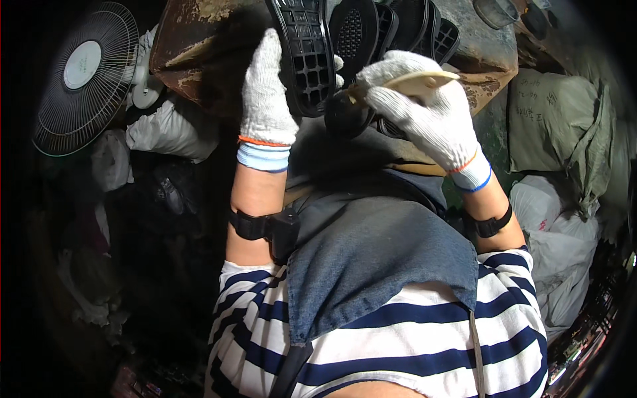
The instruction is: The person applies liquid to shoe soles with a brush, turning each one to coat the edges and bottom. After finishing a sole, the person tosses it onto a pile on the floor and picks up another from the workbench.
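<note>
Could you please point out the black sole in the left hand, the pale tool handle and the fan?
Black sole (306, 56): head view, gridded tread.
Pale tool handle (423, 80): head view, visible middle.
Fan (82, 65): head view, pale hub.

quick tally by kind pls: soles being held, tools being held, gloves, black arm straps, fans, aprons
held black sole: 1
held pale-handled tool: 1
white gloves: 2
black arm straps: 2
fan: 1
denim apron: 1
total: 8

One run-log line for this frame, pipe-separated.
left hand: holding black shoe sole, grid side showing | right hand: gripping cream-handled brush, contact unclear | beyond: more black soles
</note>
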### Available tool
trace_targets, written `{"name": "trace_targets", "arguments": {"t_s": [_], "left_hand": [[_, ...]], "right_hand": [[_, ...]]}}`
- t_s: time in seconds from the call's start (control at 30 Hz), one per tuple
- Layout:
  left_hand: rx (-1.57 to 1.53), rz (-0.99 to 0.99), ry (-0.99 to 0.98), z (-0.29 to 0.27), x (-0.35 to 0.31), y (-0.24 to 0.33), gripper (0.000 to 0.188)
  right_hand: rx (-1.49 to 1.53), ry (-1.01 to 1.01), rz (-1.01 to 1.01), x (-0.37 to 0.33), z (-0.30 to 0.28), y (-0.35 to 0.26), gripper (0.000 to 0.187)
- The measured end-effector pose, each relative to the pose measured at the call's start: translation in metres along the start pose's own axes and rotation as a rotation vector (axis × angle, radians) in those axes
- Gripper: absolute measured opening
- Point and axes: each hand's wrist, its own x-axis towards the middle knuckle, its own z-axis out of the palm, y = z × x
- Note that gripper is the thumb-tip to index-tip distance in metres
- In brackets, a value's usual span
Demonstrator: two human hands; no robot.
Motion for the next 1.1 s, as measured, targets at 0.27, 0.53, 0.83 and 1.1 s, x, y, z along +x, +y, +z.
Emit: {"name": "trace_targets", "arguments": {"t_s": [0.27, 0.53, 0.83, 1.1], "left_hand": [[0.184, 0.24, 0.156, 0.0, -0.013, -0.013, 0.06], [0.584, 0.249, -0.067, -0.012, -0.031, -0.014, 0.036], [-0.297, -0.344, -0.335, -0.051, -0.07, -0.027, 0.066], [0.284, -0.303, -0.103, -0.073, -0.101, -0.032, 0.083]], "right_hand": [[-0.744, -0.004, -0.501, 0.035, 0.011, -0.01, 0.014], [-0.608, 0.323, -0.423, 0.053, -0.005, -0.005, 0.019], [-0.682, 0.355, -0.49, 0.044, -0.023, -0.005, 0.016], [-1.065, 0.13, -0.934, 0.052, -0.028, -0.026, 0.018]]}}
